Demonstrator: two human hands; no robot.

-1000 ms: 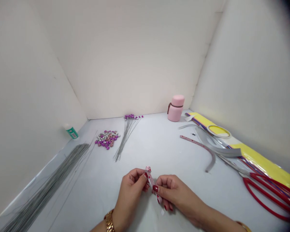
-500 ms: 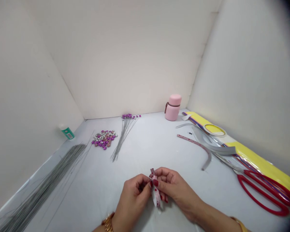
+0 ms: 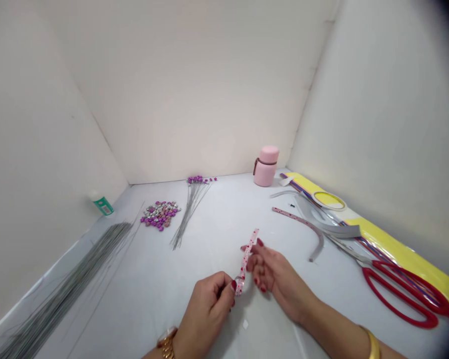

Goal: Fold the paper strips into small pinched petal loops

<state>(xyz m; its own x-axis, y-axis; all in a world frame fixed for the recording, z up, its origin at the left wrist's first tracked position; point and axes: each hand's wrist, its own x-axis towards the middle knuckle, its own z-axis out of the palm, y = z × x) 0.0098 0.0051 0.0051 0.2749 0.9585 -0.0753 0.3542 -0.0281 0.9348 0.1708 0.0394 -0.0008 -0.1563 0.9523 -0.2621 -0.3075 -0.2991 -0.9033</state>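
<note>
Head view: the left hand (image 3: 205, 314) pinches the lower end of a red-dotted paper strip (image 3: 247, 259), which tilts upward above the white table (image 3: 142, 294); the right hand (image 3: 279, 281) lies open, released, its fingers just beside the strip.

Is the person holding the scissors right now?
No, the red-handled scissors lie on the table to the right, while the left hand pinches a red-spotted paper strip.
</note>
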